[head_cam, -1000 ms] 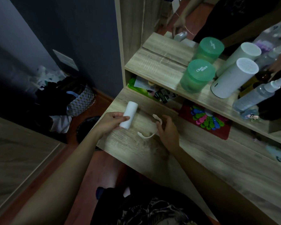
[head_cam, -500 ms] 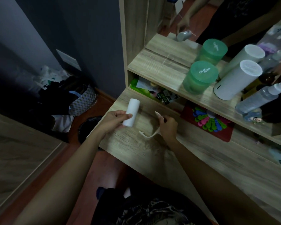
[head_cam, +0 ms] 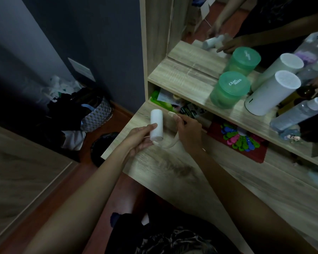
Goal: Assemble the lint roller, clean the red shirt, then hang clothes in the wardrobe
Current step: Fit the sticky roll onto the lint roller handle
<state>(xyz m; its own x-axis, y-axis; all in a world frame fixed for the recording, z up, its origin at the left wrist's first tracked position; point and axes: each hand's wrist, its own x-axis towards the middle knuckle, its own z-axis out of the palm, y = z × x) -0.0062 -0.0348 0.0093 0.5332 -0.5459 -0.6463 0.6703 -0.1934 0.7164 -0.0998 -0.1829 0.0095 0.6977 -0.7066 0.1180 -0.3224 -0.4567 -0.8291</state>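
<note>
Head view: two hands, left hand gripping one white roll, right hand pinching one handle.

dim, greenish | left side in deep shadow | wide-angle edge warp

White lettering reading "Char miss", set in two lines, is showing on the lid of the green jar standing on the shelf above the worktop. The mark on its reflection in the mirror and the print on the packets under the shelf are showing too blurred to read.
</note>
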